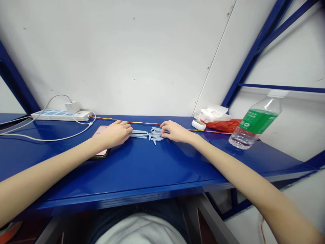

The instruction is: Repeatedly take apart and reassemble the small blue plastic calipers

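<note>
Several light blue-grey plastic calipers lie in a loose, overlapping bunch on the blue table, their jaws mostly toward the right and their long beams toward the left. My left hand is closed, its curled fingers over the left ends of the beams, so those ends are hidden. At the opposite end, my right hand has its thumb and fingers bent together at the jaw side, pinching among the calipers. How many pieces each hand grips cannot be made out. A phone with a lit screen lies partly under my left hand and wrist.
A white power strip with a charger and white cables stands back left. A twisted red-yellow wire runs along the wall. Toward the right are a small white device, a tissue pack, a red bag and a water bottle.
</note>
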`<state>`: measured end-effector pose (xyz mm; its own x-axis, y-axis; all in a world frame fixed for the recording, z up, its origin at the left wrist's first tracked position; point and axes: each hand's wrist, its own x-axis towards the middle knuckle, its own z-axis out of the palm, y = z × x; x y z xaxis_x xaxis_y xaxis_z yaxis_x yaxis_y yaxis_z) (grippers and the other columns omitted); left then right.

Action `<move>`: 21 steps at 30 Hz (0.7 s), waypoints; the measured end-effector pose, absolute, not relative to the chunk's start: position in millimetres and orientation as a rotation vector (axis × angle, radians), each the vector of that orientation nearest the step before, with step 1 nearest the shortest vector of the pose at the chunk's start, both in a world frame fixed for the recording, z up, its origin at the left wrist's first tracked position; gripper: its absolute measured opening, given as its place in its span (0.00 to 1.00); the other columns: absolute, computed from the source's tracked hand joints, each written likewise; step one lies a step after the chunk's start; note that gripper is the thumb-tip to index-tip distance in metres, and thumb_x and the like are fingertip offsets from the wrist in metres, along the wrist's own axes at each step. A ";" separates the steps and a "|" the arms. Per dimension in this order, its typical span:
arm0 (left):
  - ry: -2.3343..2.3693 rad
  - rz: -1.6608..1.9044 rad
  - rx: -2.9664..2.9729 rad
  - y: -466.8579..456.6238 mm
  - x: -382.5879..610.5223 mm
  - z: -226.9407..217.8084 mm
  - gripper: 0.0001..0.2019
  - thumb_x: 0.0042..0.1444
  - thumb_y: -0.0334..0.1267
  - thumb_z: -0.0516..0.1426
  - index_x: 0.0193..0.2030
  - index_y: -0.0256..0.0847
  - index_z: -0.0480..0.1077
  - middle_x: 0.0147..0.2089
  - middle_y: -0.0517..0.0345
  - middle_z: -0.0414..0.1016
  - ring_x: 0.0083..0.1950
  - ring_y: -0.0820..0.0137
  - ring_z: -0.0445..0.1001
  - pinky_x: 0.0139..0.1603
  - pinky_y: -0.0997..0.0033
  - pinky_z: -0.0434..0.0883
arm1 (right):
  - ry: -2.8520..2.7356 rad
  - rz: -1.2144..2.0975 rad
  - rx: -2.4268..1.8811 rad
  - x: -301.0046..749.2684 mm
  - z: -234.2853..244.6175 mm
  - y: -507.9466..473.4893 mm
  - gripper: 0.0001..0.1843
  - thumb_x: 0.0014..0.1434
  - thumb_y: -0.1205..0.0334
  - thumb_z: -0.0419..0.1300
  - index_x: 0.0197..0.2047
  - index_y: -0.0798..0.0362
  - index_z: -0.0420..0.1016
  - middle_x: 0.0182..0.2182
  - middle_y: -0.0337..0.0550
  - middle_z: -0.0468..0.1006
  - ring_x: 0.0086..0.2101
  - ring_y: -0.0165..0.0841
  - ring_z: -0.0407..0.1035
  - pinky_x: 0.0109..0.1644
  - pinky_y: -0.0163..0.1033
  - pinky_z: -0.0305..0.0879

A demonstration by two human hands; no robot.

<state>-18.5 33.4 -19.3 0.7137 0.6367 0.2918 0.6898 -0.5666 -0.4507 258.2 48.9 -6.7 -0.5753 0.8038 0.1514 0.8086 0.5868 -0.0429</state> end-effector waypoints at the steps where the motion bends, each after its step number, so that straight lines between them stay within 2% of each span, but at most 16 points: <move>1: -1.006 -0.132 -2.373 33.5 -18.6 -19.4 0.10 0.60 0.33 0.49 0.34 0.39 0.71 0.36 0.51 0.75 0.43 0.62 0.71 0.44 0.63 0.64 | -2.663 -0.053 -1.355 258.3 -6.8 48.8 0.10 0.57 0.69 0.54 0.27 0.53 0.74 0.53 0.50 0.71 0.51 0.42 0.65 0.54 0.49 0.61; 7: -0.987 -0.132 -2.350 35.9 -20.6 -20.4 0.09 0.60 0.33 0.49 0.34 0.39 0.70 0.36 0.50 0.75 0.42 0.61 0.71 0.43 0.62 0.64 | -2.656 -0.148 -1.286 258.1 -8.7 51.1 0.11 0.57 0.70 0.52 0.30 0.54 0.75 0.53 0.52 0.71 0.50 0.43 0.66 0.54 0.50 0.62; 12: -0.988 -0.152 -2.330 36.1 -21.7 -18.3 0.10 0.62 0.34 0.48 0.35 0.39 0.70 0.38 0.50 0.75 0.41 0.63 0.71 0.41 0.63 0.63 | -2.625 -0.262 -1.177 255.8 -10.8 53.1 0.10 0.60 0.68 0.52 0.34 0.54 0.75 0.53 0.50 0.71 0.51 0.42 0.65 0.54 0.50 0.61; 21: -0.975 -0.134 -2.321 35.5 -21.6 -16.4 0.10 0.62 0.34 0.48 0.35 0.38 0.70 0.38 0.50 0.75 0.42 0.63 0.71 0.41 0.64 0.62 | -2.606 -0.402 -1.130 249.6 -12.1 48.5 0.10 0.61 0.68 0.51 0.34 0.54 0.73 0.53 0.50 0.72 0.52 0.40 0.65 0.55 0.48 0.60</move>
